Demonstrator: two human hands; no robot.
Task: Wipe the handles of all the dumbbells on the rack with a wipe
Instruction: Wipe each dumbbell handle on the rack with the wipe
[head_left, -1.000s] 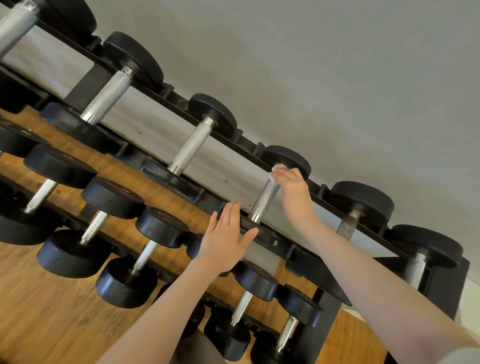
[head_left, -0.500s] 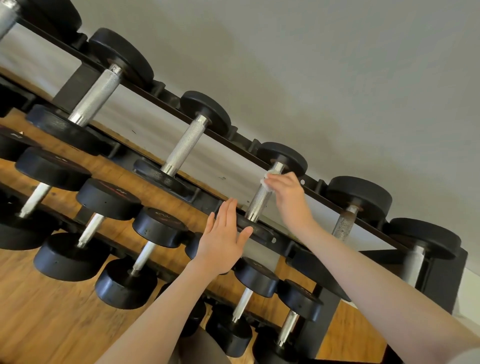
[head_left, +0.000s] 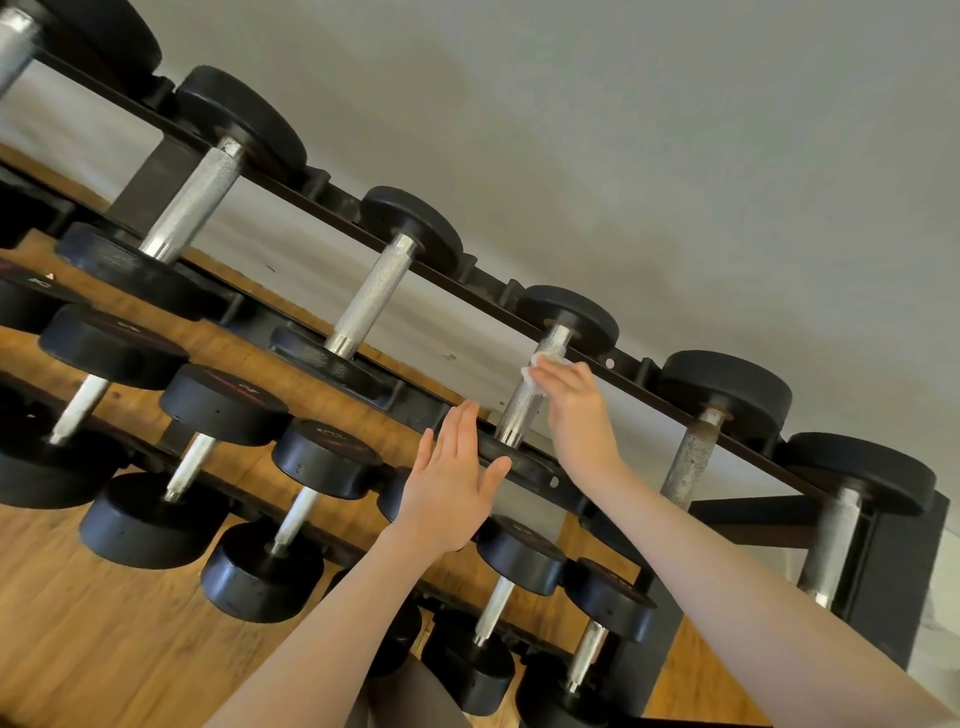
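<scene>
A black rack (head_left: 670, 395) carries dumbbells with black heads and knurled silver handles on its top row. My right hand (head_left: 574, 410) grips a small white wipe (head_left: 535, 366) against the upper part of one handle (head_left: 522, 408) in the middle of that row. My left hand (head_left: 452, 483) lies flat with straight fingers against the near black head (head_left: 524, 462) of the same dumbbell. Other top-row handles stand to the left (head_left: 374, 293) and right (head_left: 693, 457).
A lower row holds several smaller dumbbells (head_left: 306, 512) above a wooden floor (head_left: 93, 639). A grey wall (head_left: 675, 156) rises behind the rack. The rack's black end post (head_left: 893, 571) stands at the far right.
My right hand has slid the wipe down the handle, away from the far head. My left hand stays pressed on the near head. The view has shifted slightly.
</scene>
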